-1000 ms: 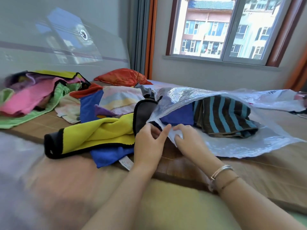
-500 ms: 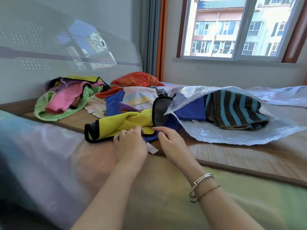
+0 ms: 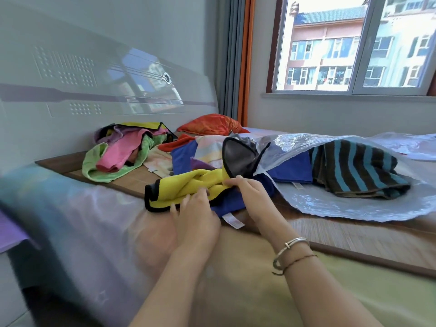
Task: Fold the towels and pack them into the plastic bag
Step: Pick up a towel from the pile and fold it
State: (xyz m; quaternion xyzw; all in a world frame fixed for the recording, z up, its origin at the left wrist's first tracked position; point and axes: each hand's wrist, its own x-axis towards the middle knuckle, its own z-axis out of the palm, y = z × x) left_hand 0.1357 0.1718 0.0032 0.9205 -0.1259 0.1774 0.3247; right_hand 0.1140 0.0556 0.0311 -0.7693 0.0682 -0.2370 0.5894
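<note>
Item: crumpled yellow microfibre towel with black piped edge (image 3: 188,188), lying at the near edge of the woven bed mat (image 3: 354,234), on top of a royal-blue towel with a white care label (image 3: 227,204)

Hands: right hand (image 3: 253,193) pinches the yellow cloth's upper fold with fingers curled; left hand (image 3: 195,214) rests on the yellow towel's near edge, its grip too blurred to tell

Destination: clear crinkled plastic bag (image 3: 330,204), just right of the hands, mouth open toward them, already holding a brown towel with teal stripes (image 3: 358,171) and a folded blue towel (image 3: 291,169)

Unsorted stock: green, pink and purple towel heap (image 3: 118,152) farther left

Risks, judged:
- lifting the yellow towel may drag the blue one beneath it along, since they overlap
- a dark grey flap (image 3: 238,159) lies against the bag mouth and could snag it
- the limp bag may collapse when loaded
</note>
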